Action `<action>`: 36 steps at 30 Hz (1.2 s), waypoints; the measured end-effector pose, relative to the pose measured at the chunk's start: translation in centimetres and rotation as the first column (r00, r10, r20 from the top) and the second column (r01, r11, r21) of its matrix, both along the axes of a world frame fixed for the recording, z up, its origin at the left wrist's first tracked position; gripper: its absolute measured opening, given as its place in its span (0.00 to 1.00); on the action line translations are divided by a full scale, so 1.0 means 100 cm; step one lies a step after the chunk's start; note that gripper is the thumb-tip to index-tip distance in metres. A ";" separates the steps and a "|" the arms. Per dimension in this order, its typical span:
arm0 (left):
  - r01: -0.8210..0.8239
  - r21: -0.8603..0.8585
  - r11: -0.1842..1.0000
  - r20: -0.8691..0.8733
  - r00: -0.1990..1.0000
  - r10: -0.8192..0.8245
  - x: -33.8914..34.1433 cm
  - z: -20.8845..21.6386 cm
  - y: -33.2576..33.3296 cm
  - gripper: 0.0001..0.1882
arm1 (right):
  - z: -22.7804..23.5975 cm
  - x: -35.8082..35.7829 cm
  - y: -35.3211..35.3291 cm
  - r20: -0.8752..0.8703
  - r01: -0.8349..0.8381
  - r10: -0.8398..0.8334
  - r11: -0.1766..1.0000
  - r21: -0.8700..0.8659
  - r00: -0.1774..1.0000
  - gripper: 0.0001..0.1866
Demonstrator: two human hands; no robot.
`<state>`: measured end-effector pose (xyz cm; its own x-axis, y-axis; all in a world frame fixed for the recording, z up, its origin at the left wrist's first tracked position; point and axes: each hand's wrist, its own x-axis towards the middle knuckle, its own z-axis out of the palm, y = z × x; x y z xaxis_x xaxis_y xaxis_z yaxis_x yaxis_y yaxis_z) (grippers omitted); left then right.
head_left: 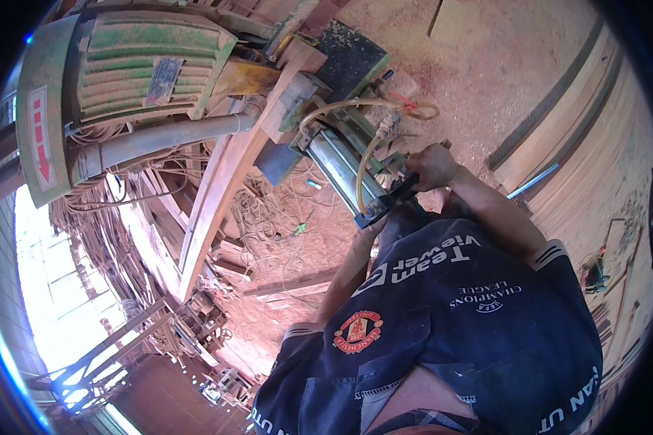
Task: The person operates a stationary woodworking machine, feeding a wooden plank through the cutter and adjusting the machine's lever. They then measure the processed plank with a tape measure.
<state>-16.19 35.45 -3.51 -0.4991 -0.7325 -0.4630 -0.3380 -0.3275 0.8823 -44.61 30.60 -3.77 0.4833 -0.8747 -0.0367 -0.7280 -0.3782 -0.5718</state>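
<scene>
The silver tube point(339, 165) is pointing to 11 o'clock, lying at 9 from the right hand point(432, 167), which is gripping a handle point(446, 144). I can't tell the nearer left hand's point(372, 228) grip.

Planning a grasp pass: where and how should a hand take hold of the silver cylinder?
Probably mid-barrel on the silver cylinder, coming from the person's left with fingers wrapped across its length. The barrel is long, slanted and exposed between its end pieces; its left flank looks open, while a tan hose runs along the right.
</scene>
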 end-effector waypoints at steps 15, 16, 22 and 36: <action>0.000 0.037 0.999 0.000 1.000 0.000 0.001 0.007 0.008 0.27 | 0.009 -0.003 0.001 0.072 0.007 -0.003 0.998 -0.054 0.997 0.26; 0.001 0.038 0.999 0.000 1.000 -0.001 0.001 0.007 0.008 0.27 | 0.009 -0.003 0.001 0.074 0.009 -0.005 0.999 -0.053 0.997 0.26; -0.003 0.043 0.999 -0.011 1.000 0.003 -0.002 0.007 0.006 0.27 | 0.010 -0.002 0.000 0.062 0.008 -0.005 0.999 -0.041 0.998 0.26; -0.008 -0.017 1.000 -0.031 0.999 0.007 -0.027 0.004 -0.005 0.30 | 0.001 -0.035 -0.009 0.221 -0.045 0.020 0.993 0.109 0.975 0.29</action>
